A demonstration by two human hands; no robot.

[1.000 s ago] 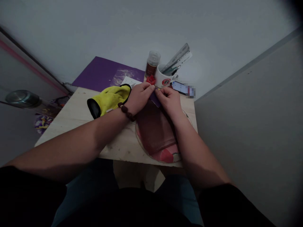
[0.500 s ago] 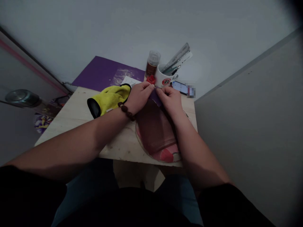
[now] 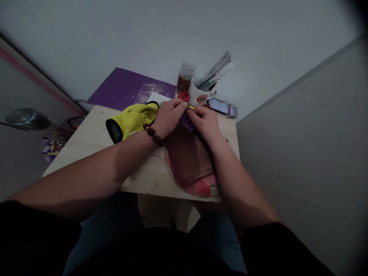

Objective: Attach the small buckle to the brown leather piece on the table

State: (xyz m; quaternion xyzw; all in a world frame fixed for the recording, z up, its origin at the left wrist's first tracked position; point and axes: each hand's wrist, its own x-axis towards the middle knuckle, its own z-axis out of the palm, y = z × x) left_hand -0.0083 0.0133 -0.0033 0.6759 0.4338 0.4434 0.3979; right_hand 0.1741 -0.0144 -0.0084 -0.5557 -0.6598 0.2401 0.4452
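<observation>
While the wooden table (image 3: 94, 142) carries a reddish round mat (image 3: 189, 165), a yellow glove (image 3: 133, 119) and a mug (image 3: 199, 96) of rulers, the left hand (image 3: 168, 119) and right hand (image 3: 204, 122) meet above the mat, fingertips pinching a small purple paper piece (image 3: 187, 121). It looks light, thin and easily creased, best held at its edges.

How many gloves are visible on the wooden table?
1. A yellow glove with a black cuff lies on the wooden table, just beside the left hand. A second could be hidden under it or the arms.
</observation>
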